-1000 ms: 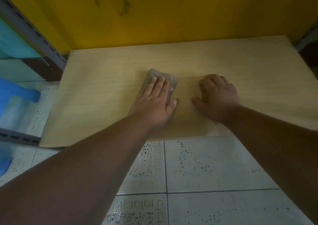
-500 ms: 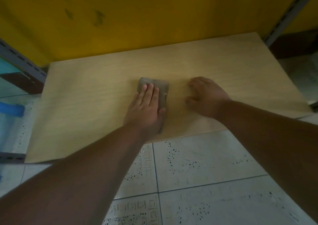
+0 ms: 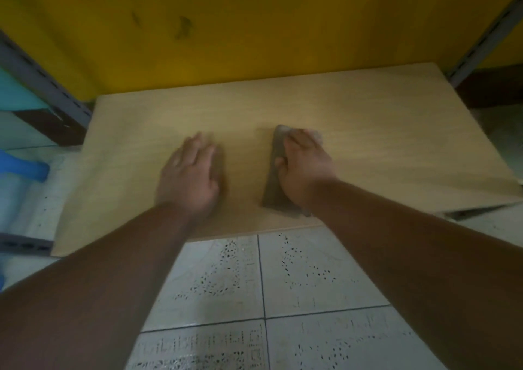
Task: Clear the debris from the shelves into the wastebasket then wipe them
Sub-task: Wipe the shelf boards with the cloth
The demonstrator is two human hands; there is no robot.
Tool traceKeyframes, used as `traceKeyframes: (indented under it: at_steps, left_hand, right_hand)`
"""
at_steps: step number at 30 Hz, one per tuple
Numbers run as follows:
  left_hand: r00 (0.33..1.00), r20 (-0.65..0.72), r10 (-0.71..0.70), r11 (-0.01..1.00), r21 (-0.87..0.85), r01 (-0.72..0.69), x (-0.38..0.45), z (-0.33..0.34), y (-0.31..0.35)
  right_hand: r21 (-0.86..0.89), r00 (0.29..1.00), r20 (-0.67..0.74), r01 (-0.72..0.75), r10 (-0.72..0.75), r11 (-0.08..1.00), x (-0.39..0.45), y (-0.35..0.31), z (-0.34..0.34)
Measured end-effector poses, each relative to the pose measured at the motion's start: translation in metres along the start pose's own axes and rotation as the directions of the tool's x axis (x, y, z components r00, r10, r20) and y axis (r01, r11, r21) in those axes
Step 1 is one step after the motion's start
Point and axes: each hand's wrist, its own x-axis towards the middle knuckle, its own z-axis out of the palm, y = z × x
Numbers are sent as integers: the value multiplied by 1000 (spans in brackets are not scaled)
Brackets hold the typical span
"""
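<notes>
A low, light wooden shelf board (image 3: pixel 382 132) lies just above the floor, and no debris shows on it. A grey cloth (image 3: pixel 273 182) rests on the board right of its middle, reaching almost to the front edge. My right hand (image 3: pixel 304 168) lies on the cloth with the thumb curled round its left edge, covering most of it. My left hand (image 3: pixel 189 174) lies flat on the bare board to the left with its fingers spread, holding nothing; it looks blurred. No wastebasket is in view.
A yellow wall (image 3: pixel 254 30) closes the back of the shelf. Grey slotted metal uprights stand at the left (image 3: pixel 42 78) and right (image 3: pixel 481 38) corners. A blue plastic object (image 3: pixel 25 165) sits on the floor at the left. White speckled floor tiles (image 3: pixel 311 284) lie below my arms.
The cloth was under my left hand; it has passed to my right hand and moved rightward. My left hand has shifted left onto the bare board.
</notes>
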Motion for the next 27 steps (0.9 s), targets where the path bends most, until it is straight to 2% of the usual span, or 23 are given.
traceKeyframes:
  at_steps: [1,3,5,7,10,12,17,24,27]
  left_hand:
    - [998,30,-60,996,61,58,-5,-1,-21]
    - [987,59,-153,986,78,148,-18,1,-47]
    - [986,60,-157,987,46,155,-26,6,-55]
    - [990,44,-134,990,50,132,-28,9,-57]
    - [991,41,-129,989,82,126,-29,7,-59]
    - [990,47,-131,989,69,127,-29,5,-60]
    - [990,33,-136,990,37,135,-28,6,-62]
    - [991,42,-130,990,60,127,-29,4,-60]
    - [990,41,-136,987,92,132,-27,5,-58]
  right_hand:
    - [-50,999,40,-35,37,998,1,-13,9]
    - [-117,994,58,-85,93,989,-1,-28,25]
    - [-141,995,49,-79,86,987,-2,-36,32]
    - [-131,998,67,-8,17,991,1,-43,34]
    - [-105,976,128,192,-178,976,10,-65,37]
    - [-122,961,140,257,-239,959,12,-75,39]
    - [-216,983,102,169,-150,962,6,-69,43]
    - [-93,985,141,115,-101,989,-22,-105,57]
    - [-102,983,147,128,-113,987,-25,-101,59]
